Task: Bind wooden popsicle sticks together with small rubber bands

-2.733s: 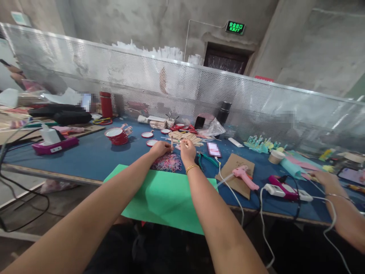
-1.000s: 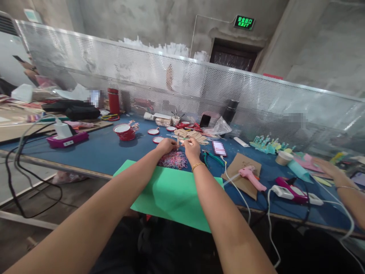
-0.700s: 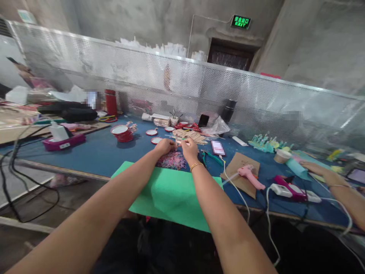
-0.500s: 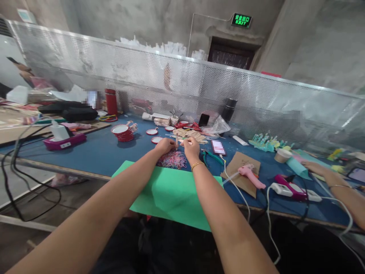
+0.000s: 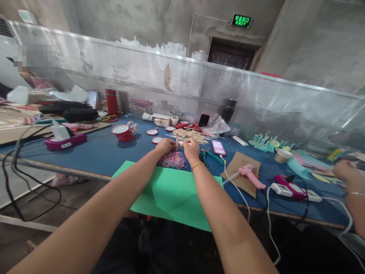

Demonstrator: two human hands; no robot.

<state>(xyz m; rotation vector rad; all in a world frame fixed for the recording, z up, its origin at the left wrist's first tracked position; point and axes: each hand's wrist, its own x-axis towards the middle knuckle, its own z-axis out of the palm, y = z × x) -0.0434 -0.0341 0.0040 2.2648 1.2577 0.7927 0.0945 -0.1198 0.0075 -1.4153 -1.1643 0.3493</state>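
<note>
My left hand pinches a thin upright wooden craft stick over the far part of a pile of small coloured elastic bands. Close by on the right, my right hand has its fingers pinched together, and what lies between them is too small to make out. A loose heap of wooden sticks lies just beyond both hands. Under my forearms a green sheet hangs over the table's front edge. Round red-rimmed white discs lie left of the sticks.
A stack of red-rimmed discs stands to the left. On the right are teal pliers, a phone, a pink glue gun on cardboard, and a purple power strip with cables. A co-worker's hand is at the far right.
My hands and the stick stay in nearly the same place. The co-worker's hand at the far right has moved rightward, away from the blue sheet.
</note>
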